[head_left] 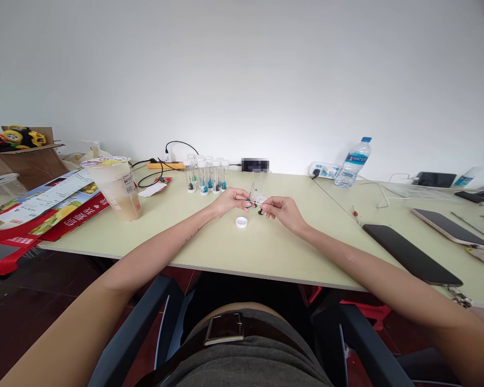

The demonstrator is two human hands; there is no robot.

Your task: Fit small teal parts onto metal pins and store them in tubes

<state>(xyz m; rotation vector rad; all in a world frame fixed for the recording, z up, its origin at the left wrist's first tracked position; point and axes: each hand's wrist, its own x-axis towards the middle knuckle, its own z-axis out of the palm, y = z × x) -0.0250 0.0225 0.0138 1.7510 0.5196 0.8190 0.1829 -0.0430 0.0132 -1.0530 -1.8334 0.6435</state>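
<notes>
Over the middle of the table my left hand pinches a small blue piece, from which a thin dark stem seems to rise. Just to its right, my right hand has its fingertips closed on a small black piece. The fingertips of both hands are close together, and the exact kind of these tiny parts is too small to make out. A white round cap lies on the table below my hands. Behind them stands a clear container, partly hidden.
Several clear tubes with white caps stand back left. A drink cup is on the left, near a red printed bag. A water bottle leans by the wall. A black phone lies right, beside another phone.
</notes>
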